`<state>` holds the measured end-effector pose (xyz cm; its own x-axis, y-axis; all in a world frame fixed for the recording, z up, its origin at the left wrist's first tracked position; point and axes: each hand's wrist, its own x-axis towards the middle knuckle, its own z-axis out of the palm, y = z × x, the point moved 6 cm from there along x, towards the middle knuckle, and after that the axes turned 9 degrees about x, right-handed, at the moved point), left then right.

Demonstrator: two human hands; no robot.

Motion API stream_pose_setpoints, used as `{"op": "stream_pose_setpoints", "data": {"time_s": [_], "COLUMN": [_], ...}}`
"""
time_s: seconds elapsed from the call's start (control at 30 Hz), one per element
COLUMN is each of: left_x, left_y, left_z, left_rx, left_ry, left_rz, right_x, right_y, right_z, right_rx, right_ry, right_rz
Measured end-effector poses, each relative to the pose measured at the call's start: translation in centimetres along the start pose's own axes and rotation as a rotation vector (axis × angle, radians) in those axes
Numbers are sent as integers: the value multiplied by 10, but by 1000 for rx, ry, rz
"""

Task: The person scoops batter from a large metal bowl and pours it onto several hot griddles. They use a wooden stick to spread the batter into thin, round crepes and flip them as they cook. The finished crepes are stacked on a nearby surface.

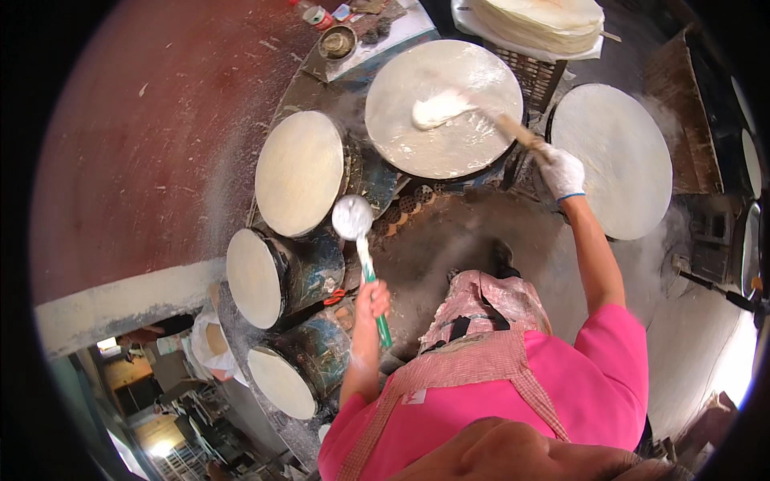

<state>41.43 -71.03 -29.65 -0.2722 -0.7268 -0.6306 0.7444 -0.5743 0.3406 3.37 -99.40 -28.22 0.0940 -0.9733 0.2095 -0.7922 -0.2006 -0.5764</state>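
Observation:
My bare left hand [374, 300] is closed around the green handle of a ladle [353, 218]. The ladle's round bowl is coated in pale batter and sits near the edge of a left-hand griddle [301, 172]. My right hand [561, 171], in a white glove with a blue cuff, grips the wooden handle of a spreader [520, 131]. The spreader's head is blurred and lies over the large griddle [393, 88] at the far middle, at a thick mound of white batter [441, 109]. A thin wet layer covers that griddle around the mound.
More round griddles [255, 278] [282, 383] stand on the left, with another [613, 160] at right, each covered with a pale sheet. A stack of flat pancakes [536, 24] rests at the back. A bowl [338, 42] and red-handled tool [334, 297] are on the left; steam drifts around.

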Motion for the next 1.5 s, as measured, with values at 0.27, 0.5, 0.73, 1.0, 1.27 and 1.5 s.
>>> {"op": "stream_pose_setpoints", "data": {"time_s": [0.27,0.5,0.73,1.0,1.27,1.5], "left_x": [116,188,65,43,3,-57], "left_y": [88,68,39,12,0,-86], "left_z": [89,145,111,103,73,-8], "left_rx": [113,324,293,-256,-284,-533], "left_ry": [225,309,281,-184,-182,-71], "left_rz": [240,287,245,-129,20,212], "right_x": [-41,-110,-140,-135,-113,-29], "right_y": [2,-51,-81,-88,-2,-93], "right_z": [-8,32,-6,-21,1,90], "right_rx": [-6,-248,-45,-17,-352,198], "right_ry": [62,-66,112,339,43,-192], "right_rz": [56,-10,-130,-126,221,-177]}}
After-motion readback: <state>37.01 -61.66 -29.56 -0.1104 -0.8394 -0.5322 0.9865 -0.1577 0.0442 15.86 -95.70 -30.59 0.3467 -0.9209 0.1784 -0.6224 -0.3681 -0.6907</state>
